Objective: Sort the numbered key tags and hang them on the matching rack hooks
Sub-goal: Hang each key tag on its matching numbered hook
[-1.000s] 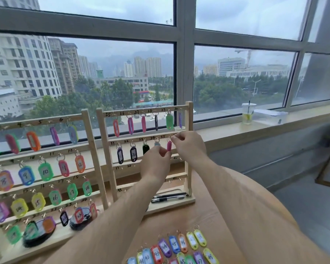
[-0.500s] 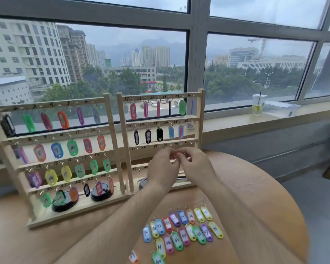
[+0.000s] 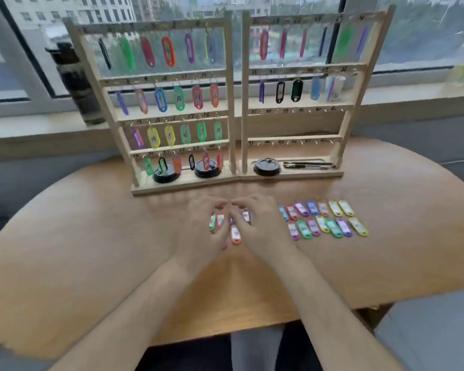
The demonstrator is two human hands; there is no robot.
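2 racks (image 3: 231, 103) | 3 black discs (image 3: 267, 167) | left hand (image 3: 198, 232), right hand (image 3: 260, 231) over loose tags (image 3: 303, 229) | grip: cannot tell, blurred

- Left forearm (image 3: 134, 311) and right forearm (image 3: 324, 311), both bare and unsleeved, fill the lower half of the frame
- Left hand (image 3: 198, 236) and right hand (image 3: 257, 231) at centre, bare; fingertips blurred
- Dark clothing (image 3: 188, 356) covers the legs at bottom centre; its kind cannot be made out
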